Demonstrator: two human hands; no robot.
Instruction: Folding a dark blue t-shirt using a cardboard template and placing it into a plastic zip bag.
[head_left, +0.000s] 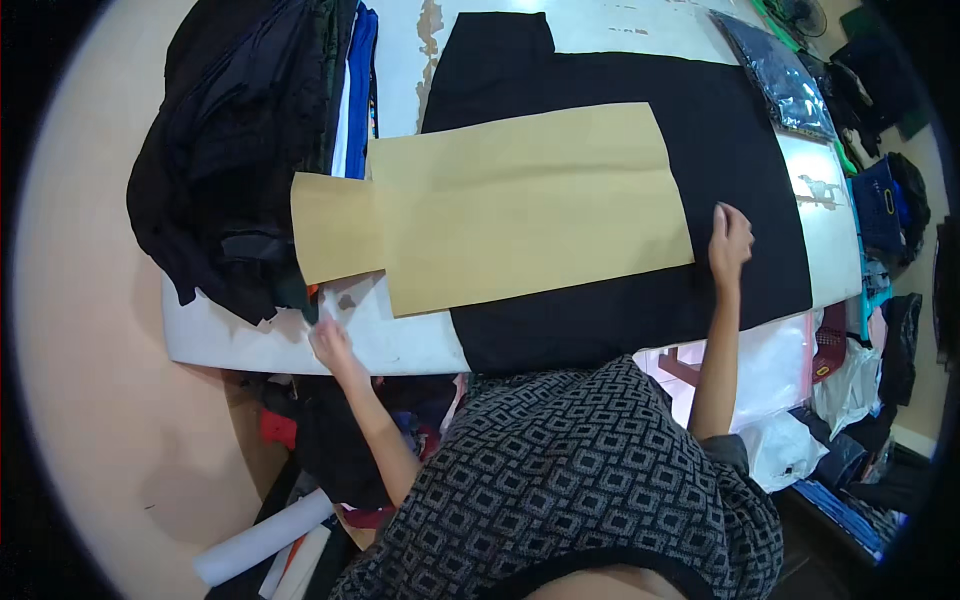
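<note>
A large tan paper pattern piece (525, 202) lies across a spread of black fabric (615, 322) on the white table. Under or against its left edge is a smaller tan paper piece (337, 229), which reaches the dark garment pile. Just off the large pattern's lower right corner, my right hand (730, 244) is over the black fabric with its fingers curled in and nothing visible in them. My left hand (331, 343) is blurred near the table's front edge, close to a dark green cloth corner (304, 296). Whether its fingers hold that cloth is unclear.
A heap of dark garments (232, 150) covers the table's left end, beside folded blue cloth (360, 82). A plastic-wrapped dark package (780, 79) lies at the back right. Below stand white rolls (262, 536), a blue basket (876, 206) and several bags. A wall (90, 300) borders the left.
</note>
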